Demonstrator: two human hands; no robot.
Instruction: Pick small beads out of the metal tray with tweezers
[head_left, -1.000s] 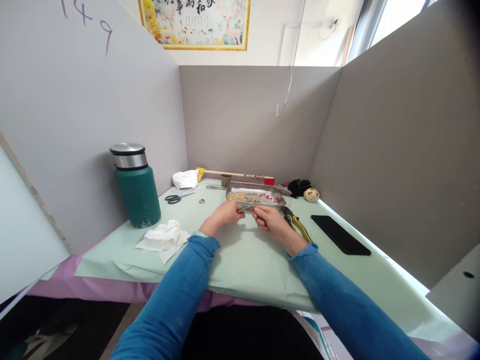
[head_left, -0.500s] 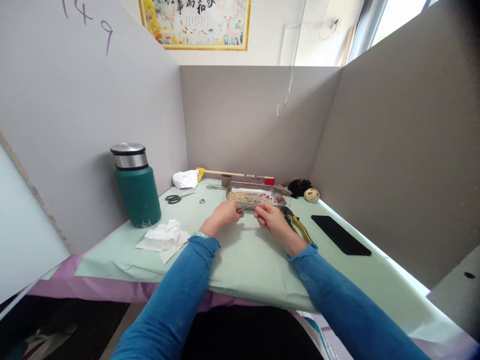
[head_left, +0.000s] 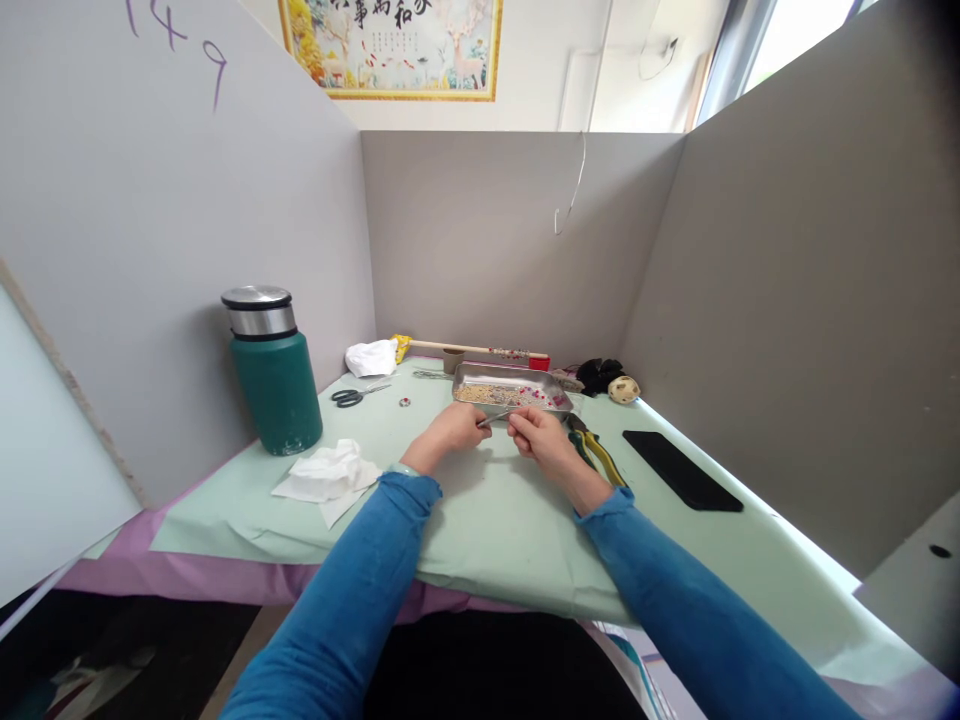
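My left hand (head_left: 456,428) is closed on a thin grey metal tool (head_left: 491,418), which looks like tweezers and points toward the right hand. My right hand (head_left: 536,433) makes a pinch just to its right; what its fingertips hold is too small to make out. Both hands are at the near edge of a shallow metal tray (head_left: 491,373). Inside the tray lie gold-coloured beads (head_left: 480,395) and red and pink beads (head_left: 534,397). Yellow-and-green-handled pliers (head_left: 598,455) lie beside my right wrist.
On the left are a green bottle (head_left: 276,390), crumpled tissue (head_left: 330,475), scissors (head_left: 356,395) and a small ring-like piece (head_left: 405,402). A black phone-like slab (head_left: 679,470) lies to the right. Behind the tray rest a wooden stick (head_left: 457,347), a brown cup (head_left: 452,360) and a red box (head_left: 538,363). Grey panels enclose the table.
My left hand has shifted slightly to the right, bringing the metal tool closer to the right fingertips. My right hand has barely moved.
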